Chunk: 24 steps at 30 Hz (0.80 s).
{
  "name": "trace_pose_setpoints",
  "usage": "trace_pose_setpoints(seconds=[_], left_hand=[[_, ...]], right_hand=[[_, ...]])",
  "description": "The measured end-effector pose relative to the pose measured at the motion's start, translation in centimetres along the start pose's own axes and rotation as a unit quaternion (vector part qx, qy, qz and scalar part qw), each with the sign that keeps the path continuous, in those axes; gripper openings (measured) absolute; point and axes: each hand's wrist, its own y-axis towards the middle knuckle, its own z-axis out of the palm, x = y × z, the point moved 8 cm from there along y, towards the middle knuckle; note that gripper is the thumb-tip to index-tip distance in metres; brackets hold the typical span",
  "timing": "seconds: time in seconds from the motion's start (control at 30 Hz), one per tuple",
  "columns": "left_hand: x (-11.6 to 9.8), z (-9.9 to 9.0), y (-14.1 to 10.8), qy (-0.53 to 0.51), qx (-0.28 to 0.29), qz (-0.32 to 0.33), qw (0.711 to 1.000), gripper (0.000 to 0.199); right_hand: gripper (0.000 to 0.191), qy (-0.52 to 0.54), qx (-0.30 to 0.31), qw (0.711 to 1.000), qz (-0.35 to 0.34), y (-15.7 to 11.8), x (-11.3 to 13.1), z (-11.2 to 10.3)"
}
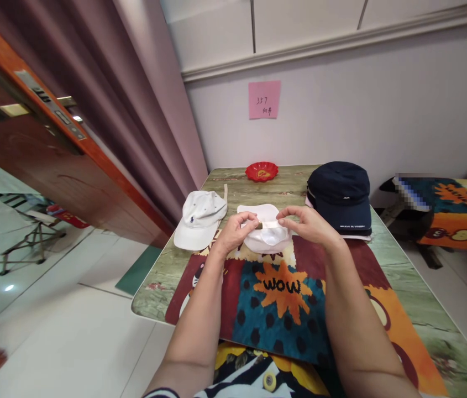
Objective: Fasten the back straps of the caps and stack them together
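Note:
A white baseball cap (265,242) lies on the patterned mat with its back toward me and its brim away. Across its rear opening runs a pale adjuster strap (270,224) with a small brass-coloured buckle (260,225). The thumb and fingers of my left hand (233,235) pinch the strap at the buckle. My right hand (311,225) grips the strap's other end between thumb and index finger. To the left sits another white cap (198,218), with a small navy emblem and its strap sticking up. A stack of caps topped by a navy cap (340,193) is on the right.
A red scalloped dish (262,172) stands at the table's back near the wall. The colourful "WOW" mat (281,331) covers the table's (436,309) front middle. A wooden door (63,160) and a curtain (142,83) are at left; a pink note (264,100) is on the wall.

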Motion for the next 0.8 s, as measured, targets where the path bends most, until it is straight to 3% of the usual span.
trace_pose_setpoints(seconds=[0.23, 0.33, 0.43, 0.53, 0.63, 0.73, 0.8], left_hand=[[0.5, -0.1, -0.1, -0.027, -0.034, -0.012, 0.999, 0.031], [1.3, -1.3, -0.1, -0.049, -0.089, -0.010, 0.995, 0.030], [2.7, -2.8, -0.3, -0.037, -0.145, -0.012, 0.989, 0.030], [3.6, -3.0, -0.4, 0.056, -0.132, 0.008, 0.990, 0.042], [4.1, -2.3, -0.4, 0.159, -0.100, 0.011, 0.982, 0.047], [3.6, -2.3, -0.5, 0.186, -0.098, 0.005, 0.978, 0.027], [2.3, -2.7, -0.7, 0.141, -0.097, 0.007, 0.985, 0.019]], right_hand=[[0.029, -0.001, -0.015, 1.000, -0.009, -0.2, 0.1, -0.5], [0.031, 0.022, -0.041, 0.999, -0.028, -0.3, -0.3, -1.3], [0.033, -0.019, -0.076, 0.997, -0.005, -0.4, -2.4, -2.0], [0.043, -0.113, -0.085, 0.989, 0.031, -0.2, -5.0, -1.8], [0.052, -0.131, -0.052, 0.990, 0.028, 0.3, -6.4, -0.4], [0.031, -0.062, -0.011, 0.998, -0.018, 0.7, -5.5, 0.8], [0.020, 0.016, -0.016, 0.998, -0.054, 0.6, -3.9, 0.5]])
